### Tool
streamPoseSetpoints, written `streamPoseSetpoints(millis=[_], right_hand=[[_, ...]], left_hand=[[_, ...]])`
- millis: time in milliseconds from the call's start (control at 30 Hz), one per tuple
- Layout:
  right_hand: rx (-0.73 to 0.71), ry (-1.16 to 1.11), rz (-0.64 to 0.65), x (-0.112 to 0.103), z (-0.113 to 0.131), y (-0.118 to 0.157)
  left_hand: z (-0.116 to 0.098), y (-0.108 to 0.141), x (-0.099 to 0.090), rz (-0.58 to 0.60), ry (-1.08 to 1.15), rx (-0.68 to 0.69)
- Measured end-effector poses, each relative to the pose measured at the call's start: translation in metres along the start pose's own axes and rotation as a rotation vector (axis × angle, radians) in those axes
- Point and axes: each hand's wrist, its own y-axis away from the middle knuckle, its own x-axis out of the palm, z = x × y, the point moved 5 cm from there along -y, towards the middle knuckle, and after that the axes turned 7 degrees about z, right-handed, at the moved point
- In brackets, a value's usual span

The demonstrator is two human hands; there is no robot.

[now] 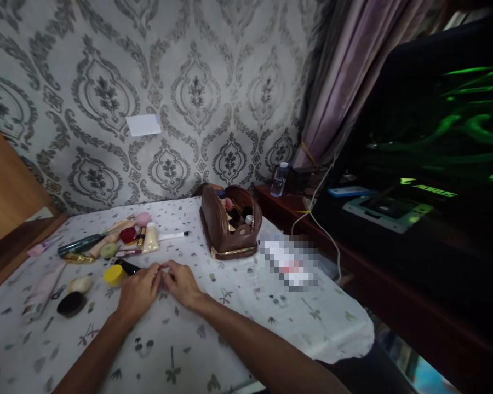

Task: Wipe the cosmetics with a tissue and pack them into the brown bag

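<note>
My left hand [137,293] and my right hand [183,284] meet fingertip to fingertip above the patterned tablecloth [172,339]. Both have curled, closed fingers; whatever is pinched between them is too small or hidden to make out. Just behind my left hand lies a black tube [127,266], partly covered by it. A round yellow container [114,275] sits to its left. Beyond the hands are a cream-coloured tube [150,239], a red round jar [128,236], a green round item [109,250] and a white pen-like tube [173,235]. An unzipped brown cosmetic bag [230,230] with items inside stands further back.
At the left lie a pink tube [44,290], a black round item [71,304], a cream round item [79,284] and a dark green bottle [80,244]. A pixelated patch covers something right of the bag. A water bottle [279,179] and white cable [332,241] are at the right.
</note>
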Motion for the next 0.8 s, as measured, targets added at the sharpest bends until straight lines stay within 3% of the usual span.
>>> streamPoseSetpoints(millis=[167,233,333,400,467,600,800], right_hand=[[-0.005,-0.024,0.010,0.001,-0.004,-0.003],[0.007,-0.042,0.022,0.003,-0.006,-0.005],[0.016,-0.066,0.030,0.004,-0.008,-0.007],[0.003,-0.078,0.026,0.004,-0.008,-0.009],[-0.014,-0.086,0.028,0.004,-0.007,-0.009],[-0.021,-0.088,0.024,0.003,-0.005,-0.006],[-0.020,-0.125,0.020,0.002,-0.006,-0.005]], left_hand=[[-0.001,0.000,-0.008,-0.044,0.017,0.004],[0.008,-0.003,-0.022,-0.076,0.048,-0.044],[0.039,-0.018,-0.053,-0.149,0.094,-0.186],[0.062,-0.035,-0.071,-0.100,0.065,-0.224],[0.084,-0.053,-0.077,0.069,0.008,-0.245],[0.103,-0.083,-0.068,0.286,-0.033,-0.215],[0.094,-0.103,-0.029,0.482,-0.118,-0.169]])
